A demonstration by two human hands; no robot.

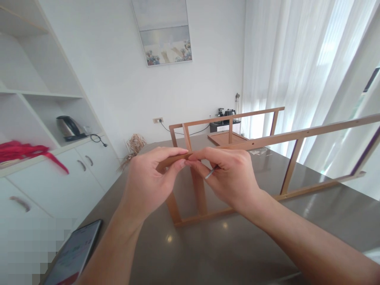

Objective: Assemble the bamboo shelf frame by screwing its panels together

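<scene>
A wooden frame (274, 138) with long rails and crossbars stands on its side on the dark table (208, 253). My left hand (150, 180) is closed round the near left end of its upper rail, thumb below and fingers above. Right beside it, my right hand (228, 174) is pinched at the same rail, fingertips almost touching the left thumb. A thin silvery metal piece (210, 173) shows at the curled fingers of that hand; whether it is a tool or a ring I cannot tell. What lies between the right fingertips is hidden.
A brown wooden panel (222, 138) and small white scraps (261, 152) lie farther back on the table. A phone (74, 253) rests at the near left edge. White cabinets with a kettle (69, 127) stand left; curtains (282, 71) hang right.
</scene>
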